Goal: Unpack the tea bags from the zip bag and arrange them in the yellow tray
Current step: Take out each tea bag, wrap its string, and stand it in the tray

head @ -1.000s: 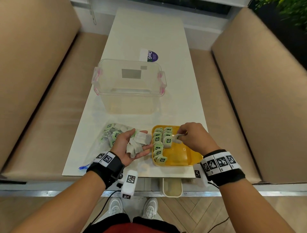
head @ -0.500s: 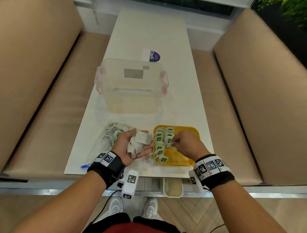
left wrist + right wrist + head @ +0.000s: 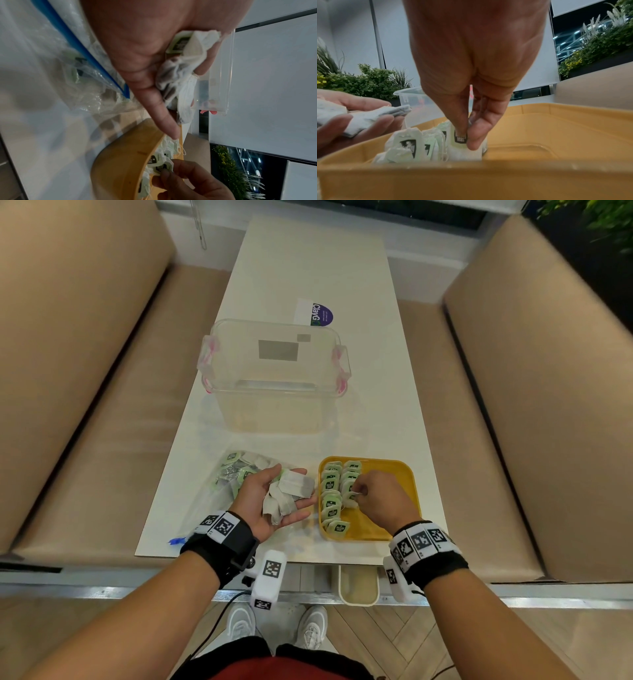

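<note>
In the yellow tray [image 3: 409, 474], the right hand [image 3: 383, 501] has come down from the far edge, where it was a second ago, to the second row of tea bags [image 3: 333, 501] — thumb and forefinger pinch a tea bag's green tag [image 3: 460, 138], settling it upright against its neighbours. The left hand [image 3: 270, 501] stays palm-up beside the tray, fingers relaxed under a loose heap of bags [image 3: 291, 494]. The zip bag [image 3: 219, 491], on the worktop [image 3: 308, 261] under that hand, still holds more — so the arranging looks about half done.
</note>
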Demonstrator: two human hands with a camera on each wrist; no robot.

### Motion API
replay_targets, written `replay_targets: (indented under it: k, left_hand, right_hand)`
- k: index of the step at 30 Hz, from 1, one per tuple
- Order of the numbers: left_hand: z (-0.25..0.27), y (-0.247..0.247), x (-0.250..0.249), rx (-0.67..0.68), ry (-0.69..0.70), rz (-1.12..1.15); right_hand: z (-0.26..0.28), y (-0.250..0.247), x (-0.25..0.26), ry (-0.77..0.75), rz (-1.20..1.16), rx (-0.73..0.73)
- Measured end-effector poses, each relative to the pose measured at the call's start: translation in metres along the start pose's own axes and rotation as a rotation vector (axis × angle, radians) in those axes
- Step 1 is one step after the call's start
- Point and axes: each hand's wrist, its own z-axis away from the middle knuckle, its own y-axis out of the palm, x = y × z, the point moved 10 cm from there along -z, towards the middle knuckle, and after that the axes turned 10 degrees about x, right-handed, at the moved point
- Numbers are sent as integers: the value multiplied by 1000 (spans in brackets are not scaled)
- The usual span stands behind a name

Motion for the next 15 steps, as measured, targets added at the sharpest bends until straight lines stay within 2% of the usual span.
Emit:
replay_targets:
  k: [8,15]
  left_hand:
    - [-2,1,1,2,-10,-11]
    - [-1,2,2,13,-17,-9]
  right_hand:
    - [-2,1,-5,-8,3,-25]
    - [1,-11,-7,-41,-104,-103]
